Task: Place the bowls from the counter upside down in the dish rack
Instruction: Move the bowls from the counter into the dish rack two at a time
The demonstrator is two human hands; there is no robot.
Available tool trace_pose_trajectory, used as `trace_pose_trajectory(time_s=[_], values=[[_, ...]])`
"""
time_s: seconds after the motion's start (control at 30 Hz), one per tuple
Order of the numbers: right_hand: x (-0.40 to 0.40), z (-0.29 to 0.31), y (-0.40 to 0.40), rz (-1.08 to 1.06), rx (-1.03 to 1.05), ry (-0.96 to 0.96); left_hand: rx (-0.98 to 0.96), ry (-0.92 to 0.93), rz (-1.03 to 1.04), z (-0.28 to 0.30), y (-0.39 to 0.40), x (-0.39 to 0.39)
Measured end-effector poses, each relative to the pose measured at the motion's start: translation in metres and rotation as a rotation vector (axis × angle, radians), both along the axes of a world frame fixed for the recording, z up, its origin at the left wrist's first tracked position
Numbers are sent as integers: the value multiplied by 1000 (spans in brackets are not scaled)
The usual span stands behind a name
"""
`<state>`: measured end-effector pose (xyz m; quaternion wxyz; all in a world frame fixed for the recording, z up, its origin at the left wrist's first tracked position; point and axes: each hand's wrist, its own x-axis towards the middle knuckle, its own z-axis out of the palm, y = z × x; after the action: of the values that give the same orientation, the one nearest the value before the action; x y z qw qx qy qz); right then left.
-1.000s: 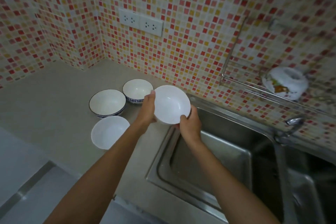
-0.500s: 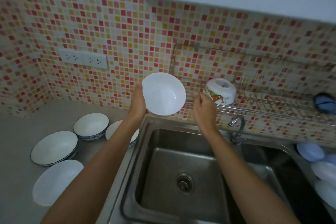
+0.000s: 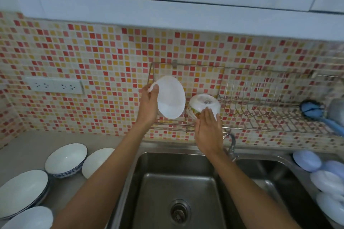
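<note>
My left hand [image 3: 149,104] grips a plain white bowl [image 3: 171,97] by its rim, tilted on edge, at the left end of the wire dish rack [image 3: 260,111] on the tiled wall. My right hand [image 3: 208,130] has its fingers apart, fingertips against a decorated bowl [image 3: 203,104] that rests upside down in the rack just right of the white bowl. On the counter at the left stand several more bowls: a blue-patterned one [image 3: 66,160], a white one [image 3: 96,161] partly behind my left arm, a wide one [image 3: 22,191] and another [image 3: 31,218] at the bottom edge.
A steel sink [image 3: 176,191] with a drain lies below my arms, its tap [image 3: 230,143] behind my right wrist. A blue brush [image 3: 314,111] lies at the rack's right end. Pale blue dishes [image 3: 325,178] pile at the far right. A wall socket [image 3: 54,85] is on the tiles.
My left hand has lifted the white bowl up and right to the rack and tipped it on edge. My right hand has let go of it and reached the decorated bowl.
</note>
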<state>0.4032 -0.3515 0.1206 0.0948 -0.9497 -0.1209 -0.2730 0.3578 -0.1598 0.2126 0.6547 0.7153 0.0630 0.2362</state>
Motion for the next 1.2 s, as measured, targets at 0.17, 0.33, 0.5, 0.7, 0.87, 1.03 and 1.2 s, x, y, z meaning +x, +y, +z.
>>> trace_pose_trajectory(time_s=[0.17,0.33,0.5,0.7,0.87,1.03,1.2], values=[[-1,0,-1,-7,-55,-15,491,-34,41,-5,-11,34],[-2,2,0,7,-50,-7,1000,-72,105,-26,-16,49],[-2,-1,1,-18,-70,-11,1124,-16,74,-45,-13,57],[-1,-3,1,-11,-40,-28,1130,64,-38,-45,-12,66],[-2,-4,2,-5,-11,-44,1000,136,-112,-44,-15,69],[-4,-3,1,5,19,-72,924,126,-91,-45,-14,64],[-6,-8,-3,58,49,-129,982,28,71,-53,-20,46]])
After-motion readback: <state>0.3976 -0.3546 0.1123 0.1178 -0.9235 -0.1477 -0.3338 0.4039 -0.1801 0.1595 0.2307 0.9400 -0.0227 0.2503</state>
